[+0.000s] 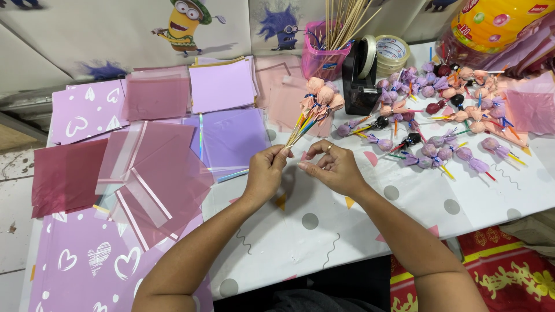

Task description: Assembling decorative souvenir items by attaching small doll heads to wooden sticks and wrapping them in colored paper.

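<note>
Left hand (265, 172) – fingers pinched on the lower stick ends of a small bunch of peach-wrapped lollipops (319, 96), heads fanned up and away toward the pink stick holder (324, 55).
Right hand (334, 167) – fingers curled, thumb and forefinger tips pressed together just beside the left hand; whether they grip tape or a stick end, can't tell.
Done, by the look of it: large heap of wrapped lollipops (448, 110), purple/peach/dark, at right.
Left: stacks of pink cellophane sheets (159, 173) and lilac heart-print paper (87, 110) unused.
Tape dispenser (361, 75) behind the bunch.
Hidden/unclear: what binds the bunch; yellow tub (497, 23) cut off at top edge – contents partly seen.
</note>
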